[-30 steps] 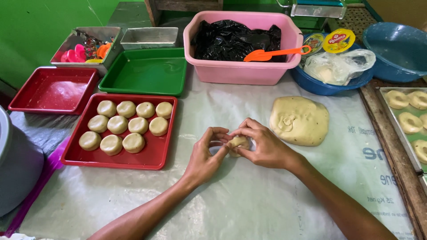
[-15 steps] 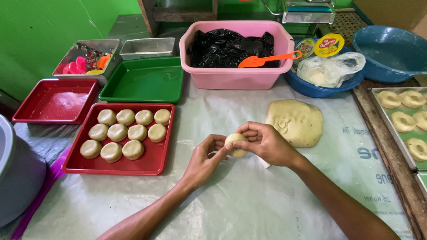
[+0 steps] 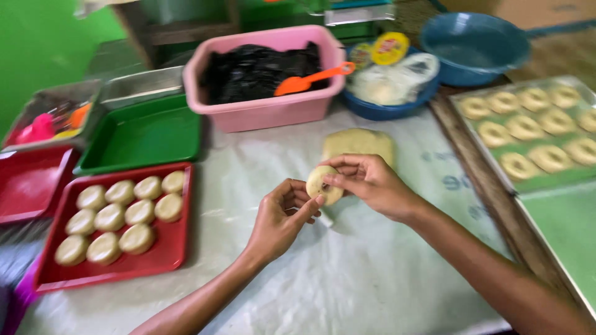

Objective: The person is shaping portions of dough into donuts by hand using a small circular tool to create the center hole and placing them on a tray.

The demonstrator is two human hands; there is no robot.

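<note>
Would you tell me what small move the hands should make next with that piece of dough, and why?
Probably pinch it closed and round it. The right hand and left hand hold the dough piece above the table, still uneven, while the red tray holds nine smooth rounds with free space.

Place: a small food-making kitchen, likely a home bakery.
Table: covered with a pale plastic sheet.
Red tray: rows of round dough pieces.
Metal tray: ring-shaped dough on green lining.
Dough lump: lies on the sheet.
Pink tub, blue bowl: stand behind.
Wall: painted green.
</note>
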